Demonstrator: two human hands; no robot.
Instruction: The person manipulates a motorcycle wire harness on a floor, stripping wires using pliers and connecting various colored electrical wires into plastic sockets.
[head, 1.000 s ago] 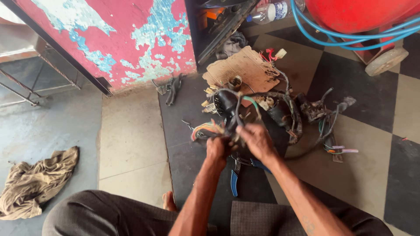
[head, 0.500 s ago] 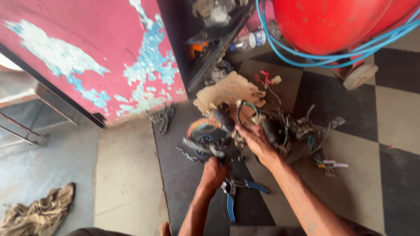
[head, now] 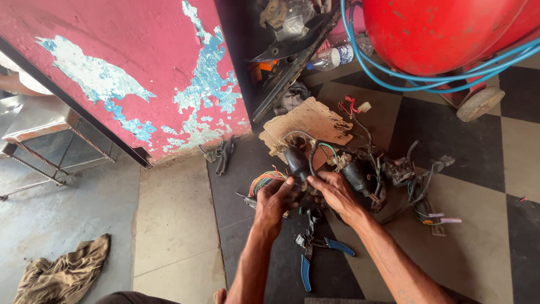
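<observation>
Both hands meet low over the checkered floor (head: 472,236), working on a tangled wiring harness (head: 360,169). The left hand (head: 275,202) is closed around a black rubber sleeve (head: 298,163) where coloured wires (head: 267,180) fan out to its left; the right hand (head: 334,191) pinches the same bundle just beside it, fingers curled on it. To do this well, the left hand should hold the sleeve steady while the right works only on the wires near the grip, pulling along the bundle and not across it (the strands look thin). The blue-handled pliers (head: 315,253) lie just below the hands, near enough to reach, and torn cardboard (head: 309,124) sits beyond.
</observation>
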